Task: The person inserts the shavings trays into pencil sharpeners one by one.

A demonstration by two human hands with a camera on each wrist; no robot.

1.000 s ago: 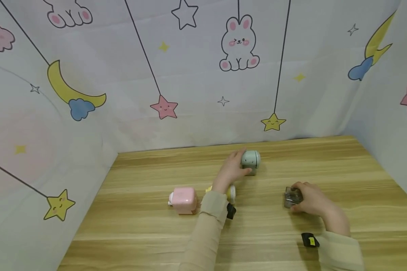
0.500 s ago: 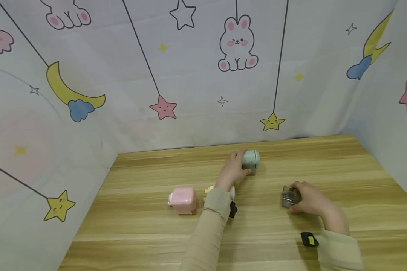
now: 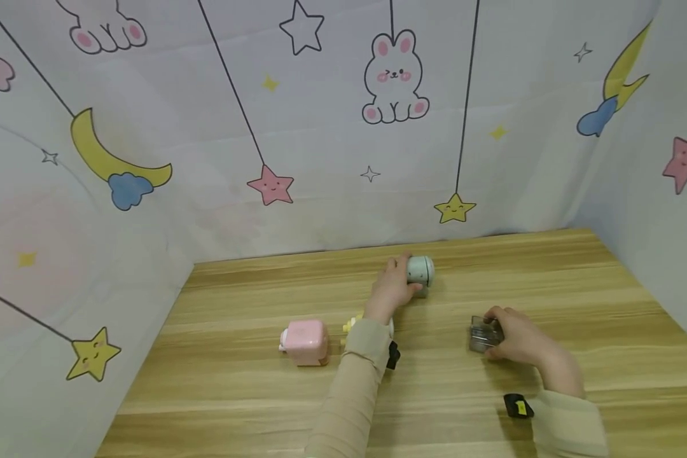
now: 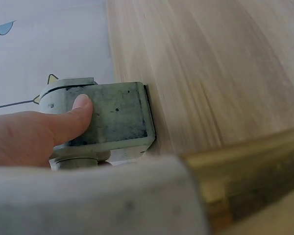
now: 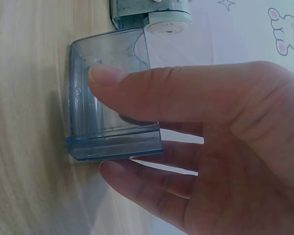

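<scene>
A pale green pencil sharpener (image 3: 419, 270) stands toward the back of the wooden table. My left hand (image 3: 390, 289) grips it from the left; in the left wrist view the thumb lies across the green body (image 4: 117, 110). To the right and nearer the front, my right hand (image 3: 521, 337) holds a clear smoky plastic shavings drawer (image 3: 482, 334). Seen by the right wrist camera, the thumb presses one face of the drawer (image 5: 112, 134) and the fingers lie behind and below it. The drawer and the green sharpener are apart.
A pink pencil sharpener (image 3: 306, 342) stands left of my left forearm. Partly hidden behind that forearm is a yellow and white object (image 3: 350, 323). A white cloth (image 3: 320, 127) with cartoon prints backs the table (image 3: 252, 407) and runs along its sides.
My right hand has shifted slightly left with the drawer, nearer the green sharpener. My left forearm has swung a little to the right while the hand keeps its grip. The head view has turned slightly.
</scene>
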